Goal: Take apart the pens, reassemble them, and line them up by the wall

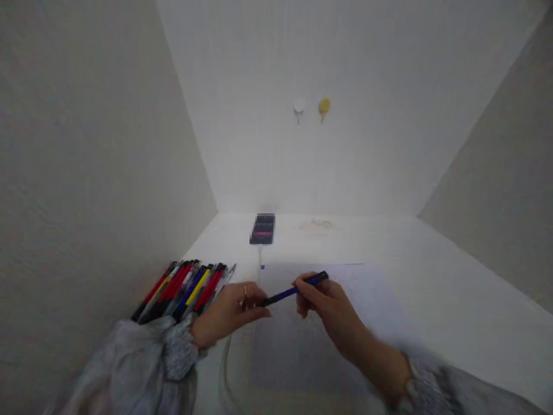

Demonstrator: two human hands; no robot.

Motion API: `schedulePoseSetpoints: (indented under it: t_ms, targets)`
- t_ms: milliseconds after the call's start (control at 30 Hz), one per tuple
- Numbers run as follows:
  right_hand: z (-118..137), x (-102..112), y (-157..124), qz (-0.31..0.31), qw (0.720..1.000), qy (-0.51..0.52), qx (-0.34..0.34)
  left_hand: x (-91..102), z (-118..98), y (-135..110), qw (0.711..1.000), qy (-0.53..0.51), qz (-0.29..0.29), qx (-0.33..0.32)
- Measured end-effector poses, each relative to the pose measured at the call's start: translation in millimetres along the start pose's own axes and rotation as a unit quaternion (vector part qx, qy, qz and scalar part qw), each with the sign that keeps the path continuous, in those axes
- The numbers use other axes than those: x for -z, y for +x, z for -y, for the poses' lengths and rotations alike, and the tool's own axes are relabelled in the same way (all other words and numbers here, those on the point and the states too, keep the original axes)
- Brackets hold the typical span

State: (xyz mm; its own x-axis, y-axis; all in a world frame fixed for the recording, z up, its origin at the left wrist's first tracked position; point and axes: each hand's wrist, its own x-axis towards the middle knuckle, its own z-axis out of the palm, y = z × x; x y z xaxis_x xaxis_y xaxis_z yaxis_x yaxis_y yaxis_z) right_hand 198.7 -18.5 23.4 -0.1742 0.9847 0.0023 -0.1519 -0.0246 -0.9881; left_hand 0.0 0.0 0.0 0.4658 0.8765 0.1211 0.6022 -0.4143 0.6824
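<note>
Blue-and-black pen, likely light, stiff.
Left hand pinches its left end, right hand its barrel; we favour the barrel.

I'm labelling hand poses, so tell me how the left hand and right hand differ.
The left hand wears a ring; none shows on the right hand. The left hand has its fingertips at one end of the pen, while the right hand holds it nearer the other end. The left hand is by the left edge of the paper; the right hand is over it. Both come from grey sleeves.
</note>
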Motion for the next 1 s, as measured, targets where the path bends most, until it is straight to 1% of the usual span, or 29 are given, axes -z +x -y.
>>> schedulePoseSetpoints:
  t_ms: [100, 167, 233, 300, 367, 433, 533, 633, 733, 833, 933, 1000]
  targets:
    - [-8.2, -0.9, 7.7, 0.006, 0.999, 0.036, 0.002, 0.1, 0.4, 0.8, 1.0, -0.002, -0.004, 0.011]
    - [-12.3, -0.4, 11.0, 0.005, 0.998, 0.054, -0.009, -0.1, 1.3, 1.2, 1.0, -0.006, -0.011, 0.015]
    - [-14.6, 1.9, 12.5, -0.005, 0.998, 0.057, -0.02, -0.6, 2.3, 1.5, 1.0, -0.012, -0.023, 0.013]
    - [-14.9, 6.0, 12.7, -0.022, 0.999, 0.043, -0.018, -1.1, 2.8, 2.0, 0.999, -0.023, -0.037, 0.013]
    - [-13.7, 10.7, 12.0, -0.03, 0.999, 0.024, -0.014, -1.1, 3.0, 3.0, 0.997, -0.057, -0.051, 0.023]
    - [-11.8, 14.3, 10.1, -0.026, 0.999, 0.01, -0.021, -0.6, 3.2, 4.7, 0.989, -0.126, -0.062, 0.046]
    - [-10.5, 15.5, 3.3, -0.012, 0.999, -0.003, -0.034, 0.3, 4.9, 7.6, 0.957, -0.267, -0.082, 0.078]
    - [-14.2, 13.7, -8.3, 0.019, 0.998, -0.034, -0.046, -2.1, 7.4, 9.2, 0.909, -0.393, -0.099, 0.091]
    - [-21.2, 14.4, -21.7, 0.045, 0.994, -0.08, -0.054, -10.6, 7.3, 8.7, 0.857, -0.494, -0.086, 0.121]
    - [-24.9, 20.4, -31.9, 0.036, 0.99, -0.126, -0.058, -21.1, 1.1, 8.1, 0.818, -0.55, -0.058, 0.158]
    - [-23.1, 28.5, -36.9, 0.017, 0.987, -0.142, -0.07, -27.6, -10.7, 9.2, 0.8, -0.574, -0.043, 0.17]
    - [-21.1, 32.6, -38.2, 0.02, 0.986, -0.146, -0.083, -29.6, -18.4, 10.4, 0.794, -0.584, -0.035, 0.166]
